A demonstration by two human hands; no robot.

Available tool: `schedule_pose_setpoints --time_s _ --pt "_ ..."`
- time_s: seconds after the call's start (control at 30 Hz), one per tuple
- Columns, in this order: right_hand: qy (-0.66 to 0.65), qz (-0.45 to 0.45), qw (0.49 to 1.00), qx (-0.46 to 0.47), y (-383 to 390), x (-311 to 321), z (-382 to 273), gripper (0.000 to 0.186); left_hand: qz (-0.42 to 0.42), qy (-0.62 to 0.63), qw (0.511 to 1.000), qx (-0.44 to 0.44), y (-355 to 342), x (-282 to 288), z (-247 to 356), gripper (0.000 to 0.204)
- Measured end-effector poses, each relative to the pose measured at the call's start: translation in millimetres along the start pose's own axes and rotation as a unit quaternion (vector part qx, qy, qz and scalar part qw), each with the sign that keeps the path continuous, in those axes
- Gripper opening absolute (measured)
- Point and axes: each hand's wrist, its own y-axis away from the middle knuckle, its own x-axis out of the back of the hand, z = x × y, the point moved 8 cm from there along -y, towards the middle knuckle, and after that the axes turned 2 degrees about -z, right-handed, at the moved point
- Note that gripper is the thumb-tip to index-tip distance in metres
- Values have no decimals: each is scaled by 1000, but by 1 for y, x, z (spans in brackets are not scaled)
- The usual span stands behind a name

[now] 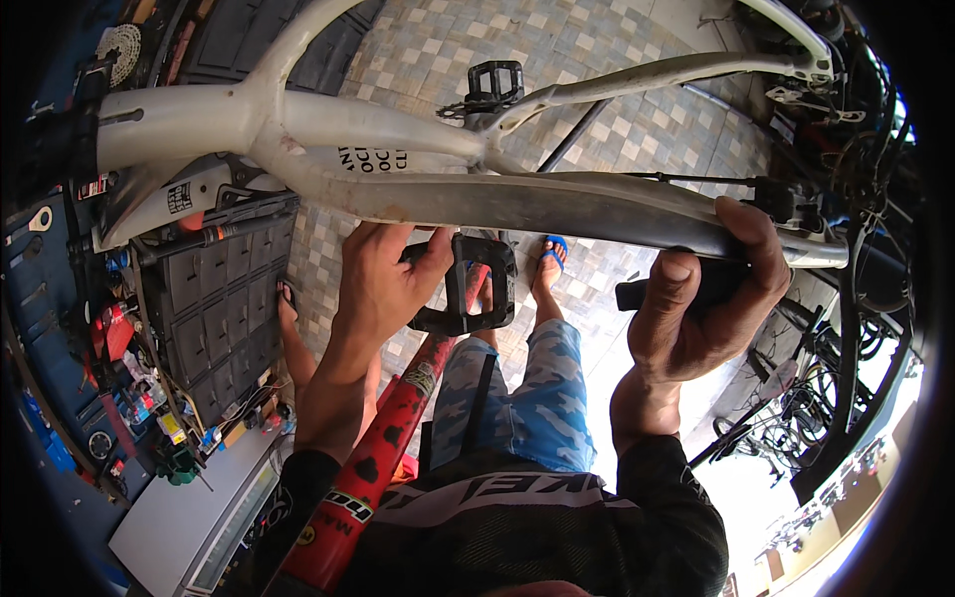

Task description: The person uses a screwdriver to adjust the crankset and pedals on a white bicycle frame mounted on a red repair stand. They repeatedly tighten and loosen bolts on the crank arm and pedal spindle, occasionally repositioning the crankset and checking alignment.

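Observation:
A cream-coloured bicycle frame [298,129] lies sideways across the view, its grey-edged long tube nearest me. My left hand [373,289] is closed at this tube's lower edge, thumb and fingertips against it. Just right of that hand sits a black platform pedal [502,289]. Farther right, my right hand [706,308] is closed around the tube near its thin end, one finger hooked over the top and the thumb upright. A flat dark piece [632,295] shows behind this thumb; whether the hand holds it cannot be told.
A red tube with black spots [373,443] slants up between my arms. Grey drawers [224,279] and a blue tool wall [60,298] stand left, above a white cabinet [189,517]. Another pedal [494,85] is beyond the frame. Bicycle parts [786,408] crowd the right.

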Motion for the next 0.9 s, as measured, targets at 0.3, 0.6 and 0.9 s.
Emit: schedule_pose_setpoints --time_s 0.3,0.6,0.9 --pt "-21 -2 1000 -2 -1 0 3 55 7 19 1000 15 -1 -1 -6 24" --pt "18 -6 999 28 -2 -1 -1 54 9 -1 1000 -22 -5 -2 2 25" --pt "-27 -9 1000 -13 1 -2 2 55 -4 20 1000 15 2 -5 -3 24"
